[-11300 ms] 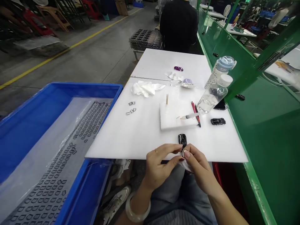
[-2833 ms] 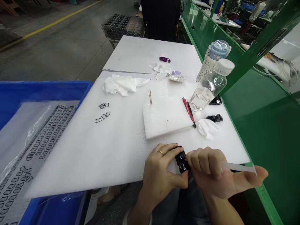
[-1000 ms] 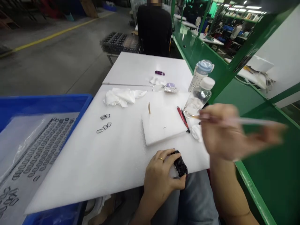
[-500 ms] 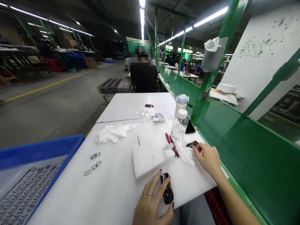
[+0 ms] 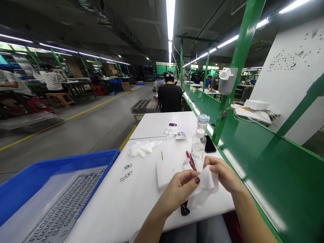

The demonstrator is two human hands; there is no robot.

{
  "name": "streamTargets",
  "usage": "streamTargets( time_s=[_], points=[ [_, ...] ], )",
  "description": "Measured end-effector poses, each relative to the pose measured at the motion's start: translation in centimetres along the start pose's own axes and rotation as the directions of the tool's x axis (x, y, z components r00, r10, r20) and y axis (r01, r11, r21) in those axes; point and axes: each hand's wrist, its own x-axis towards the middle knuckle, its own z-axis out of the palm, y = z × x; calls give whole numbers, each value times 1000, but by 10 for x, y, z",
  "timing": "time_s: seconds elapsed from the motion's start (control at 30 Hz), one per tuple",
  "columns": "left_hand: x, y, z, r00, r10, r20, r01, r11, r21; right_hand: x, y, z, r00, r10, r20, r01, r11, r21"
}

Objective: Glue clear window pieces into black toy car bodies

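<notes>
Between my two hands is a thin white tissue (image 5: 208, 179), held up over the front right of the table. My left hand (image 5: 178, 189) pinches its left edge between thumb and fingers. On its upper right side, my right hand (image 5: 224, 173) grips it the same way. Below the tissue a glossy black car-shaped piece (image 5: 185, 208) lies on the white tabletop, its upper part hidden by the tissue and my left hand. A white foam block (image 5: 165, 172) lies just behind my left hand, with thin sticks (image 5: 162, 155) standing in it.
A clear bottle (image 5: 198, 144), a patterned cup (image 5: 203, 120), a phone (image 5: 210, 145) and red-handled tweezers (image 5: 191, 160) lie at right. Crumpled tissue (image 5: 143, 148) and small black rings (image 5: 126, 176) are at left, beside a blue bin (image 5: 76, 157). A person (image 5: 170, 96) sits ahead.
My left hand has let go of the black car-shaped piece and risen to the tissue. My right hand has lifted the tissue from the table and brought it left. The view has tilted up.
</notes>
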Motion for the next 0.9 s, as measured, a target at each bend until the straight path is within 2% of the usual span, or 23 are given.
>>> streamTargets(
  time_s=[0.07, 0.1, 0.17, 0.27, 0.37, 0.47, 0.6, 0.67, 0.8, 0.9],
  points=[
    [3, 5, 6, 999, -15, 31, 19, 993, -117, -4, 5, 7, 992, -4, -127, 21, 992, 128],
    [3, 3, 9, 1000, -16, -11, 14, 988, -156, -7, 11, 12, 979, 11, -206, 34, 976, 213],
    [2, -6, 16, 985, -38, -168, 2, 979, -206, -17, 29, 23, 952, 103, -288, 20, 919, 394],
    [-4, -28, 25, 929, -98, -358, 7, 969, -246, -36, 60, 39, 934, 238, -266, -67, 849, 524],
    [-18, -45, 31, 892, -114, -438, -3, 966, -257, -52, 73, 49, 918, 171, -358, 2, 900, 435],
    [-37, -49, 32, 856, -108, -505, -33, 965, -262, -59, 67, 52, 892, 96, -442, 83, 926, 367],
    [-57, -48, 31, 814, -105, -571, -94, 947, -308, -60, 55, 56, 863, 68, -500, 120, 935, 335],
    [-60, -51, 30, 817, -137, -560, -94, 926, -365, -58, 58, 62, 845, 77, -530, 115, 941, 319],
    [-63, -64, 30, 851, -206, -483, -55, 880, -471, -47, 81, 75, 801, 80, -594, 90, 964, 252],
    [-67, -71, 26, 867, -201, -455, -54, 871, -488, -39, 90, 76, 790, 66, -610, 55, 983, 177]
  ],
)
